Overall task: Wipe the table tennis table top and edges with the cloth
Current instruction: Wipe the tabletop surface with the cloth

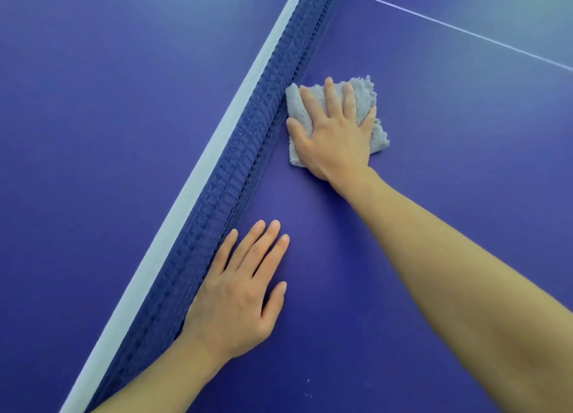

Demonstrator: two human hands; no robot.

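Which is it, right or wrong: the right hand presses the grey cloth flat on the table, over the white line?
Wrong. The head view shows the right hand pressing the grey cloth flat on the table beside the net, apart from the white line.

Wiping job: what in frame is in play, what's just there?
In play: grey cloth; right hand, pressed flat on it; blue table top.
Just there: net; white line; left hand, resting flat beside the net.
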